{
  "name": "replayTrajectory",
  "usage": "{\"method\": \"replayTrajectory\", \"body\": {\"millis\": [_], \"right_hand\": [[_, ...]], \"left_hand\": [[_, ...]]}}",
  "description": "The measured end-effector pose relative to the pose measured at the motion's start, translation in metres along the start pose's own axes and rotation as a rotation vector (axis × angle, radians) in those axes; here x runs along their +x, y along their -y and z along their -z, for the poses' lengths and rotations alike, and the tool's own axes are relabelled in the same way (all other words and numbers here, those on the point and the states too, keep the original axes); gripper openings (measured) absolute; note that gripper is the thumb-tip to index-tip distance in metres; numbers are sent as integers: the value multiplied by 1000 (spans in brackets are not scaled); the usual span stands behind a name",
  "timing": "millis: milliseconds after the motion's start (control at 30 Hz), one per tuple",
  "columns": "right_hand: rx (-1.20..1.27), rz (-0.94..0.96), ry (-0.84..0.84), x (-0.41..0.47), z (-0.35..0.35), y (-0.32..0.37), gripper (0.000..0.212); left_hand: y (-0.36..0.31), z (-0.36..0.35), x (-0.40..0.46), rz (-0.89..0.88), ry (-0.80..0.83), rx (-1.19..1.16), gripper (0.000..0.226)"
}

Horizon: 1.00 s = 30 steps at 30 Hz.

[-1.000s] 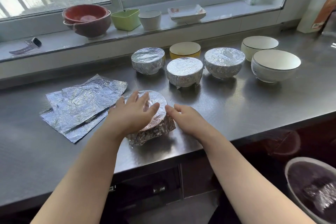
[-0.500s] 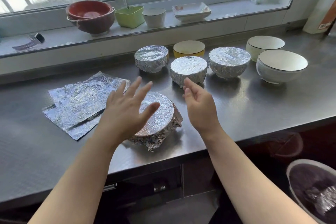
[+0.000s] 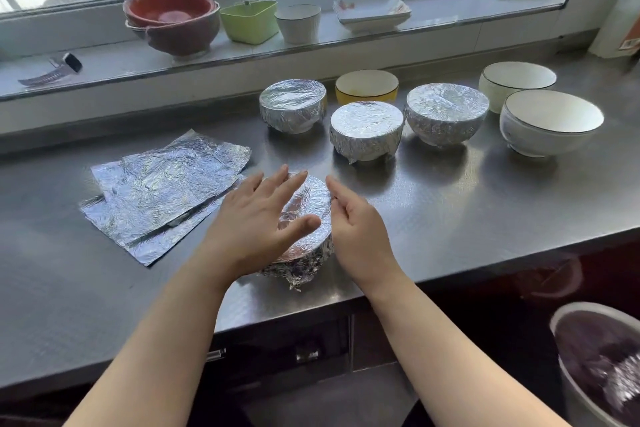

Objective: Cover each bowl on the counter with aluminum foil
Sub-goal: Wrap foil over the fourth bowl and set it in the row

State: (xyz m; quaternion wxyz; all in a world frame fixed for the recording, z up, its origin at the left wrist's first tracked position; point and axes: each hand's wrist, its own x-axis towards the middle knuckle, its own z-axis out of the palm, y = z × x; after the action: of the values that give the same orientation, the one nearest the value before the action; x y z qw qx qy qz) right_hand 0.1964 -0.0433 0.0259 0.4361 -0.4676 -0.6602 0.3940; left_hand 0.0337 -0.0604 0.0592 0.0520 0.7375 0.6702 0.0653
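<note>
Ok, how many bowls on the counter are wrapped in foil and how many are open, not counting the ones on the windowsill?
Foil-covered bowls: 4
Open yellow bowl: 1
Open white bowls: 2
Total on the counter: 7

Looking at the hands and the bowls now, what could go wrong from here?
1. The foil-wrapped bowl under the left hand stands near the counter edge; a push from the right hand might slide it off.
2. Its foil skirt looks crumpled and loose at the base, so it may lift.
3. The foil sheets overlap; picking one may drag the others.
</note>
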Motion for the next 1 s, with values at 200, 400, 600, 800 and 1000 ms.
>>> {"method": "replayTrajectory", "body": {"millis": [200,400,600,800,1000], "right_hand": [[30,-41,24,2,0,1,42],[43,-104,143,11,13,5,43],[30,-110,174,11,15,4,44],[-6,-107,170,8,11,1,45],[-68,-116,175,7,10,4,47]], "left_hand": [[2,0,1,-17,-11,14,112],[3,-3,3,-22,-26,22,113],[4,-6,5,-24,-45,24,111],[4,-7,4,-35,-85,22,102],[4,-8,5,-30,-91,24,97]]}}
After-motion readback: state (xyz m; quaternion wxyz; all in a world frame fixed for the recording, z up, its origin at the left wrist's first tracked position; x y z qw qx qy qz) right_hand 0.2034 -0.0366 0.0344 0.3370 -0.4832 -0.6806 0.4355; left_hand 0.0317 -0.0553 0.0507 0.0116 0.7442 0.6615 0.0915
